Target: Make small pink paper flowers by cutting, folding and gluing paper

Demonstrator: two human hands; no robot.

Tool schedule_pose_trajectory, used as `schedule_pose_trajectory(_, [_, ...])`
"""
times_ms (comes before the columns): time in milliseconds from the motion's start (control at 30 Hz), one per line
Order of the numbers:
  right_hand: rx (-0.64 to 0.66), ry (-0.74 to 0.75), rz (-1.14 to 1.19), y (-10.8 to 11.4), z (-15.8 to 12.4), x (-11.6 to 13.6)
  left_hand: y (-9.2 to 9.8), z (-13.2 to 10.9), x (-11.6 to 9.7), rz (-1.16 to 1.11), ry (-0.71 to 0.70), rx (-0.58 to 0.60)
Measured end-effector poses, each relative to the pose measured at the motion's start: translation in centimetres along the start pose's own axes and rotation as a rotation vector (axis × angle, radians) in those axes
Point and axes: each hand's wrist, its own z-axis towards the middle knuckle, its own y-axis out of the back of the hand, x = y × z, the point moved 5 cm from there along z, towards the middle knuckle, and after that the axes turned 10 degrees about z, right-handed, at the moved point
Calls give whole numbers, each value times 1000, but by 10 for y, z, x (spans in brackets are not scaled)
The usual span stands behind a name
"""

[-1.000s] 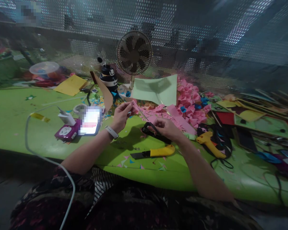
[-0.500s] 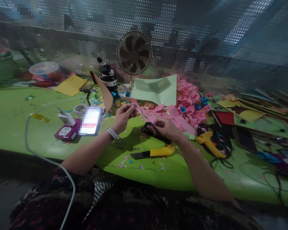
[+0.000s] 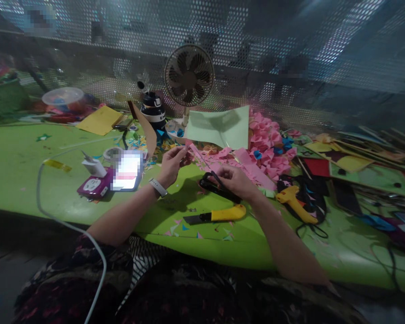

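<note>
Left hand: fingertips pinched on pink paper, beyond the yellow knife
Right hand: fingers curled round dark scissors, beyond the knife
Scissors: blades slanting toward the paper

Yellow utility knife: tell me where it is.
In the head view, the knife lies on the green table, just right of centre, below the right hand, with paper scraps beside it.
</note>
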Motion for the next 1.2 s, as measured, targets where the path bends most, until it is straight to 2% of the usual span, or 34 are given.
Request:
schedule_pose_trajectory(200, [-3,0,-9,1,-1,1,3,5,-2,60,-23,86])
schedule_pose_trajectory(467, [-11,-16,-4,1,-1,2,2,6,-4,76,-58,123])
schedule_pose_trajectory(1200, [-9,29,-39,2,-1,3,2,5,-7,92,-86,104])
